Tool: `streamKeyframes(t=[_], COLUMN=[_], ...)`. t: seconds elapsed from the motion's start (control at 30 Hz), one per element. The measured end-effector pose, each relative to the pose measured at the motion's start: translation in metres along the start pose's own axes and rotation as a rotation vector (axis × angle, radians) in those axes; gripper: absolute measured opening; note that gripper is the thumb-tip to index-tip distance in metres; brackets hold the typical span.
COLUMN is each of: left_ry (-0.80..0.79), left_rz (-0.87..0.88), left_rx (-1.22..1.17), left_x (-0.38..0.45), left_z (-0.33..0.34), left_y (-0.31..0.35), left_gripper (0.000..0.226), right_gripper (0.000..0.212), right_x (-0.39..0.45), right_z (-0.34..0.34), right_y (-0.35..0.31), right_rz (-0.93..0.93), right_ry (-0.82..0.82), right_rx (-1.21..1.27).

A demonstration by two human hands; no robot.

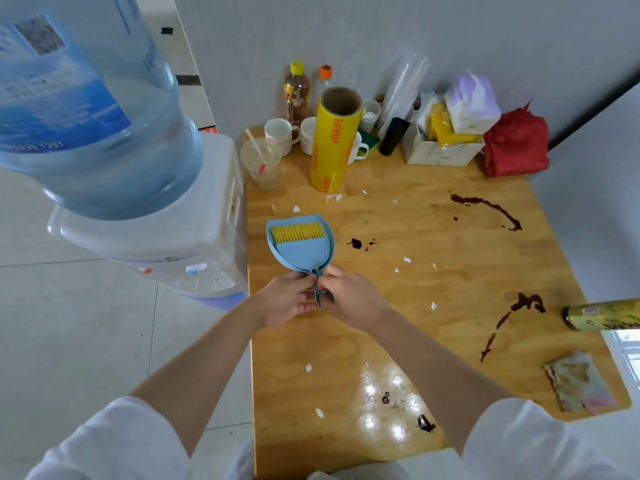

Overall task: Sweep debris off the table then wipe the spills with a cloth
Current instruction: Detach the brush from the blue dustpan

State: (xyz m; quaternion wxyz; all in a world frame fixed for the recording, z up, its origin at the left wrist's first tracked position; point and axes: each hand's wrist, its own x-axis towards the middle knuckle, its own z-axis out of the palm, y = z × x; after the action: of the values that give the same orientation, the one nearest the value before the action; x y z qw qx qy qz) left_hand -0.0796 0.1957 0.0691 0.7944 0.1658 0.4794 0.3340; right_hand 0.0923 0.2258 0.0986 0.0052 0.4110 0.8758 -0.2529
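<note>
Surface: wood, paper scraps, dark spills | hands: our left hand and right hand both grip dustpan set handles | room: water dispenser beside surface

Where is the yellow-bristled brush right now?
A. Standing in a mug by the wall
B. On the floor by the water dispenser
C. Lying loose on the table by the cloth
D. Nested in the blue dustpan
D: the brush lies nested in the dustpan, bristles pointing away, while the left hand and right hand grip the joined handles above the table.
</note>
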Motion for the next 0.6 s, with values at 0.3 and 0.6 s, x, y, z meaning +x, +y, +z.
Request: streamKeyframes(t=[0.3,0.6], left_ry=[0.003,0.029], left_rz=[-0.017,0.039], left_rx=[-0.098,-0.086], left_x=[0.009,0.006], left_z=[0.0,-0.001], left_y=[0.008,0.006], left_gripper=[0.03,0.032], right_gripper=[0.011,0.01], right_x=[0.013,0.022], right_z=[-0.008,0.0], right_y=[0.016,0.007], right_rz=[0.19,0.318], right_ry=[-0.025,0.013], right_rx=[0.27,0.437])
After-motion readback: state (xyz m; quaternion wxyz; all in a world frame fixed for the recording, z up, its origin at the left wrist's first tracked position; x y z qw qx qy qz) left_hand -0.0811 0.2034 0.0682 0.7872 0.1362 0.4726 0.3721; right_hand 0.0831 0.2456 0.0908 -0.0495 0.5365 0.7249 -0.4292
